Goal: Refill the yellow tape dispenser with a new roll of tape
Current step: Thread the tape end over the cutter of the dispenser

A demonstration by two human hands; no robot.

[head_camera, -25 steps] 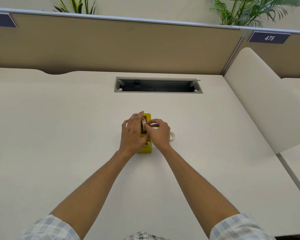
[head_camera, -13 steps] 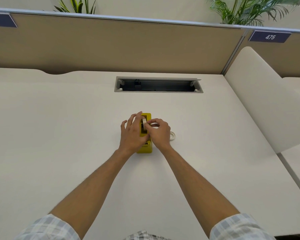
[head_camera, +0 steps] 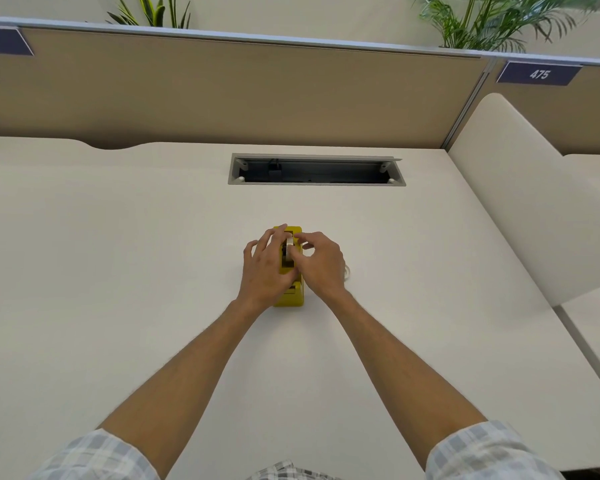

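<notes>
The yellow tape dispenser (head_camera: 293, 299) stands in the middle of the white desk (head_camera: 118, 254), its long side pointing away from me. A pale roll of tape (head_camera: 289, 244) sits upright in its slot. My left hand (head_camera: 264, 268) rests on the dispenser's left side, fingers spread along it. My right hand (head_camera: 321, 263) is on the right side, thumb and forefinger pinched on the roll's edge. Behind my right hand a pale ring (head_camera: 347, 271), perhaps another roll, peeks out on the desk; most of it is hidden.
A grey cable slot (head_camera: 317, 183) is cut into the desk beyond the dispenser. A tan partition (head_camera: 222, 95) closes the back, and a cream side panel (head_camera: 520, 209) rises at the right. Plants (head_camera: 482, 19) stand behind the partition.
Both hands stay on the dispenser. My right hand's fingers have lifted slightly and shifted up on the roll; the left hand barely moved.
</notes>
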